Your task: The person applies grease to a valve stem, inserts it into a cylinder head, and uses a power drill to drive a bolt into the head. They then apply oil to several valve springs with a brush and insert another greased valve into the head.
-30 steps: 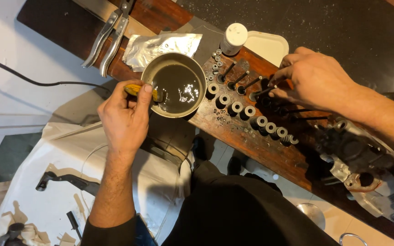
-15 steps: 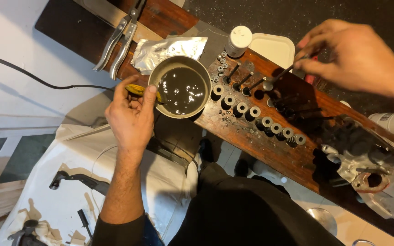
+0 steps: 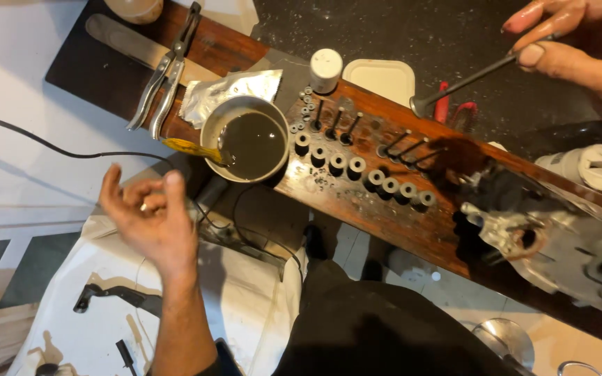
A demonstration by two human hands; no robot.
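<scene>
The right hand is pinching an engine valve by its stem, lifting it clear above the wooden board on the table. Six valves are standing in the board's holes; eight springs are sitting in a row. The left hand is hovering open and empty beside the pan of dark liquid, where a yellow-handled tool is resting. Most parts appear sorted already.

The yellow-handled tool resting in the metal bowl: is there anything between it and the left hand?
Nothing visible. The left hand is open below the yellow-handled tool in the metal bowl, with only bare space between.
</scene>
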